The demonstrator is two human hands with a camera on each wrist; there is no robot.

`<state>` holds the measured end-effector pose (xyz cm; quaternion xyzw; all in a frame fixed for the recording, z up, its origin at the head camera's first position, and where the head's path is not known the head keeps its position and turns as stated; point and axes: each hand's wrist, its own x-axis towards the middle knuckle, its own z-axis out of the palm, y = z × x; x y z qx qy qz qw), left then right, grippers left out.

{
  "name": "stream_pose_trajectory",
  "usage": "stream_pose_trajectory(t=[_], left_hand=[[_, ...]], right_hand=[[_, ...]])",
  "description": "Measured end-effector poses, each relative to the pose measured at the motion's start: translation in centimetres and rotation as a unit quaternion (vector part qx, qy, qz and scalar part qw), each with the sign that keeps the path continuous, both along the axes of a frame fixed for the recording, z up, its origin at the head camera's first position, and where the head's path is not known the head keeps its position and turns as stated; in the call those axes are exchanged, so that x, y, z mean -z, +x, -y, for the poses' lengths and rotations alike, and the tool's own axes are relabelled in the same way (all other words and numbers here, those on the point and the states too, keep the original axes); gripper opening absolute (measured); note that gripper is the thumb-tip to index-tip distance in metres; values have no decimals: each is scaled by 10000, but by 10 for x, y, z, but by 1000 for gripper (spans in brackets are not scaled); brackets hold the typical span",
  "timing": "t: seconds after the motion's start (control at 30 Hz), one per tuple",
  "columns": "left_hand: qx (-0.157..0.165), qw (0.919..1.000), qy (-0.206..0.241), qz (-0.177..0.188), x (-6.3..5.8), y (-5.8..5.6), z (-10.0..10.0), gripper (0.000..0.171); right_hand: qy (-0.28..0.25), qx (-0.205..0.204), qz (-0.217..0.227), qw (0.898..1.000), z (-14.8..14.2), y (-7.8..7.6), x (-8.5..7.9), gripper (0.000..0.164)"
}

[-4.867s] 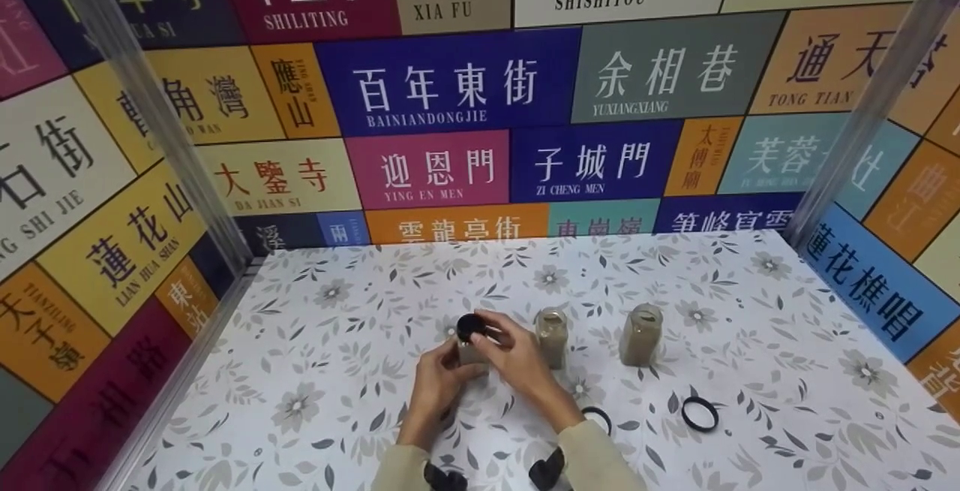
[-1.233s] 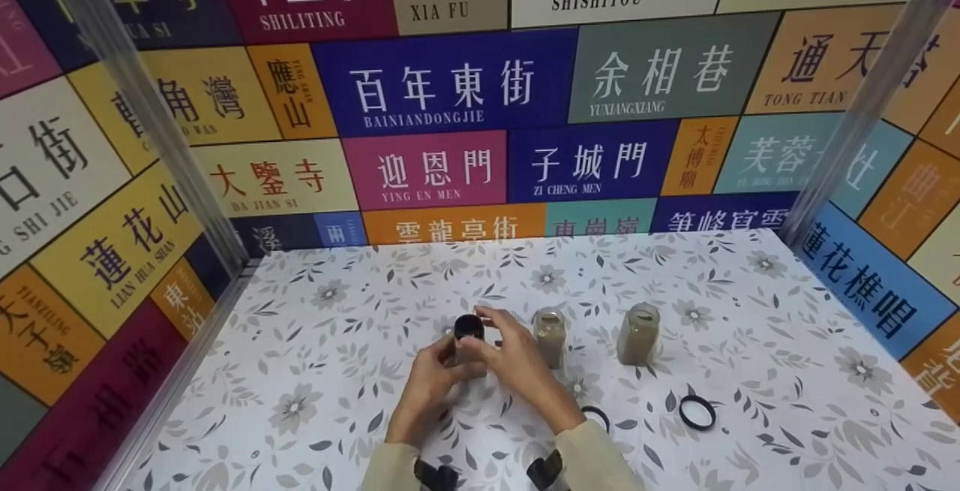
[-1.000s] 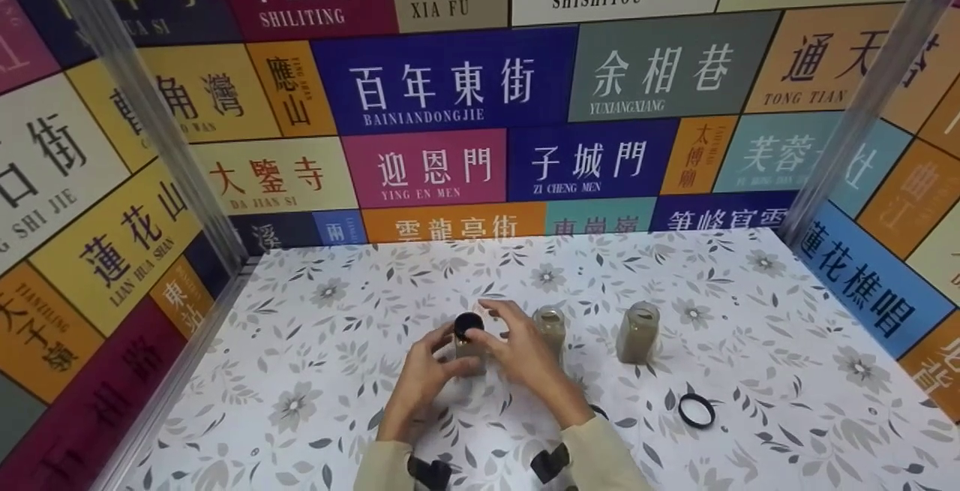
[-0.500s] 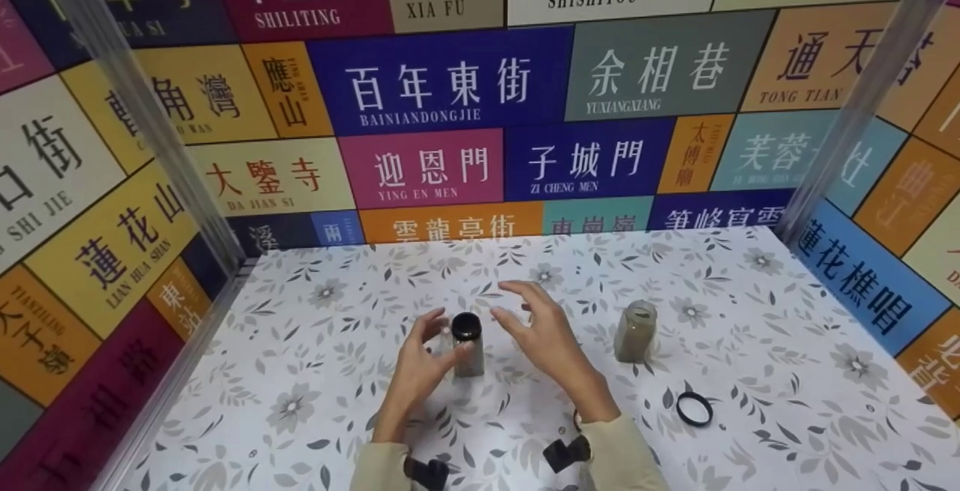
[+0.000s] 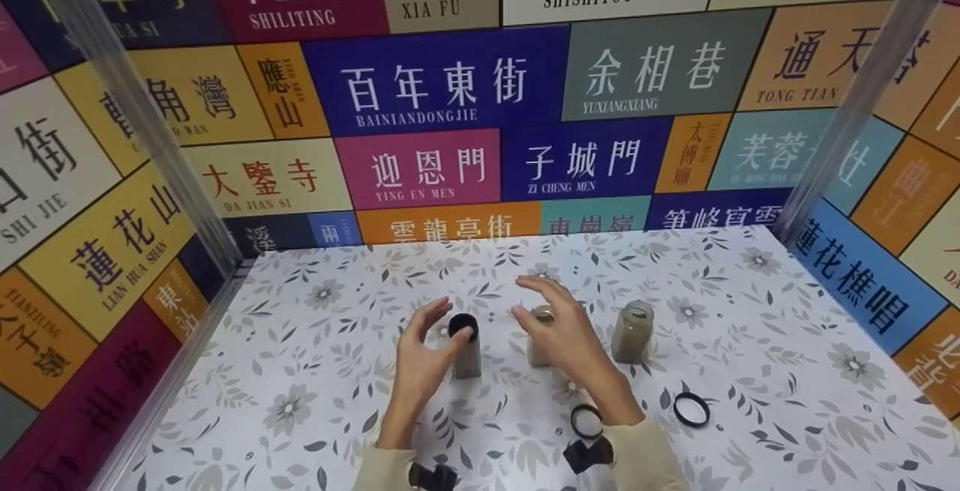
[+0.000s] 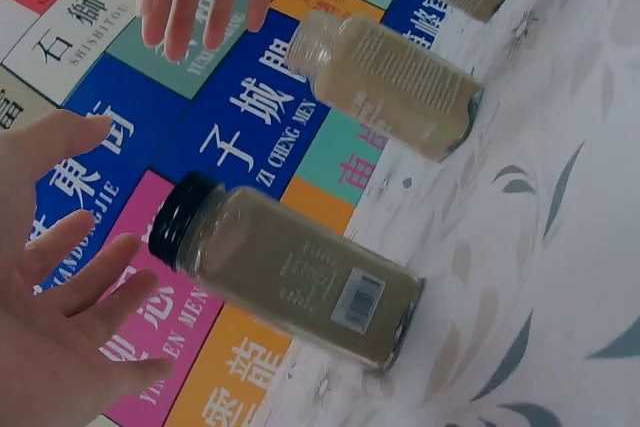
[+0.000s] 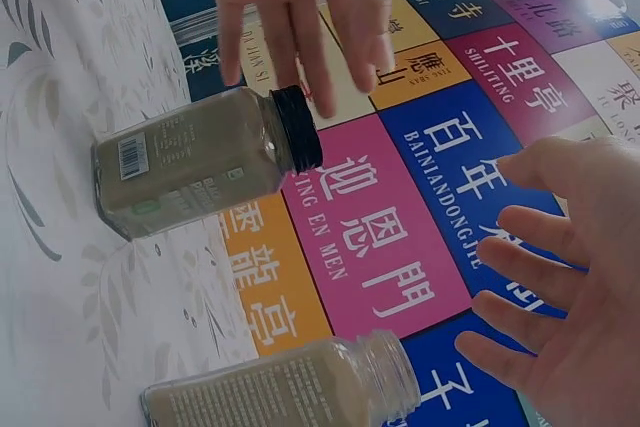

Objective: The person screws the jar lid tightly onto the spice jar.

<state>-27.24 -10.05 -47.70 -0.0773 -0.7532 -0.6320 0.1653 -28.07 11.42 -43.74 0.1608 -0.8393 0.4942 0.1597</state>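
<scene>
Brownish contents point(image 6: 300, 272) occupy 3 glass jars point(image 5: 634, 335); left hand point(image 5: 426, 359), right hand point(image 5: 568, 335): fingers released.

The left hand point(image 5: 424, 352) is poised just left of the capped bottle point(image 5: 468, 362), thumb and fingers parted; the right hand point(image 5: 566, 335) hovers apart on its right, fingers loosely spread. Both forearms point(image 5: 399, 417) slant in from its near side.

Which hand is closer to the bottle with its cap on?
Left. The left hand is close beside the capped bottle; the right hand is farther right, near the open middle bottle.
</scene>
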Motion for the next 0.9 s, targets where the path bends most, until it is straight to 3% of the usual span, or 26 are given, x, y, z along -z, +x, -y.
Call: stream_pose_trajectory(t=[0.23, 0.4, 0.63, 0.9], left_hand=[[134, 9987, -357, -347, -11, 10, -20, 53], [312, 9967, -615, -421, -10, 11, -30, 57], [294, 9938, -825, -686, -13, 13, -39, 59], [903, 9918, -624, -647, -10, 9, -47, 60]], right_hand=[[61, 2, -256, 9997, -13, 4, -5, 46], [267, -97, -402, 9988, -26, 5, -5, 49], [459, 37, -430, 9980, -43, 9, -2, 53], [778, 44, -416, 9961, -61, 14, 3, 55]])
